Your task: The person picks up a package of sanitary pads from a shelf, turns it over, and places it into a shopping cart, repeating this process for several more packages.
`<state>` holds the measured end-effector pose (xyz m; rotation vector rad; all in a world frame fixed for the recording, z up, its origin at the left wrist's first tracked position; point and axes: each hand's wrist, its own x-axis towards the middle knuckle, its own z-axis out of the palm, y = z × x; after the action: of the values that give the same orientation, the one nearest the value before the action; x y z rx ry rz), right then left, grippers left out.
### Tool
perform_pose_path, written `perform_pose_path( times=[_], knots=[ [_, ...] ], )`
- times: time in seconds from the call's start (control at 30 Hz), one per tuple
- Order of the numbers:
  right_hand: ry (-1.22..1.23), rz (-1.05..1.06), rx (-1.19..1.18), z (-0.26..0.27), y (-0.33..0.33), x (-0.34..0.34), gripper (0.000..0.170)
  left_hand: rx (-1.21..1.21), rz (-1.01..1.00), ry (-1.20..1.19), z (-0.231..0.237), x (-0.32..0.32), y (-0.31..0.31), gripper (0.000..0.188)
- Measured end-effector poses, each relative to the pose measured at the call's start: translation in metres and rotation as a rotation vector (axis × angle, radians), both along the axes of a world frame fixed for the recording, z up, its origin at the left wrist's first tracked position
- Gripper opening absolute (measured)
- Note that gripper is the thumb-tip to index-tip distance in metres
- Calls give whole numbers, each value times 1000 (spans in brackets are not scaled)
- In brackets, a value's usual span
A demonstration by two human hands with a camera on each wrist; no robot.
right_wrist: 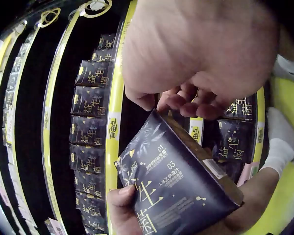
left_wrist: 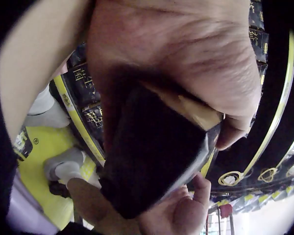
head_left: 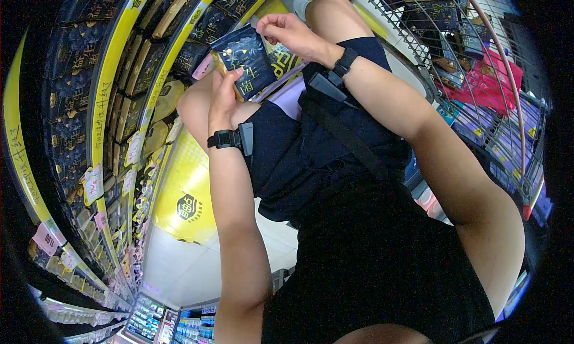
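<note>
My left hand (head_left: pixel 224 96) grips a dark blue pack of sanitary pads (head_left: pixel 242 60) with gold lettering, its thumb lying on the printed front. In the right wrist view the pack (right_wrist: pixel 179 183) is tilted, and its tan side panel with a white label faces up and right. My right hand (right_wrist: pixel 201 54) has curled fingers, thumb and fingertips together right at the pack's top corner. From the left wrist, the pack's dark face (left_wrist: pixel 147 147) hides part of the right hand (left_wrist: pixel 179 210) behind it.
Shelves on the left hold rows of similar dark packs (right_wrist: pixel 90 129) behind yellow strips (head_left: pixel 110 75) with price tags. A wire shopping cart (head_left: pixel 478 63) with packs and a pink bag stands at right. My bent legs are beside the shelf, over a yellow floor mat (head_left: pixel 179 194).
</note>
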<state>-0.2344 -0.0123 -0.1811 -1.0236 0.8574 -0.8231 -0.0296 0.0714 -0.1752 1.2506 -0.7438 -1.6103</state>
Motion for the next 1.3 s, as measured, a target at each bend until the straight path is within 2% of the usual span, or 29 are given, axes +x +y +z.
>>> perform_pose_path(
  times=[0.17,0.47,0.7,0.87,1.0,1.07,1.2,1.3],
  knots=[
    [-4,-12,-44,3,0,1,10,-13,-41,-109,9,-3,2,48],
    [-73,64,36,-7,-1,0,16,-9,19,-41,7,-6,0,49],
    [-100,110,100,-8,0,-1,18,-11,-6,-3,9,-6,0,48],
    [-175,139,162,-12,1,1,21,-32,-14,8,7,-6,0,48],
    [-317,122,200,-17,0,-1,22,3,60,30,1,-5,1,52],
    [-238,96,166,-13,-1,-3,21,-5,79,67,2,-4,2,55],
    [-110,103,104,-4,-1,-4,16,-22,80,101,6,-4,0,52],
    [-39,203,-36,-3,0,0,20,-11,109,117,9,-5,0,47]
  ],
)
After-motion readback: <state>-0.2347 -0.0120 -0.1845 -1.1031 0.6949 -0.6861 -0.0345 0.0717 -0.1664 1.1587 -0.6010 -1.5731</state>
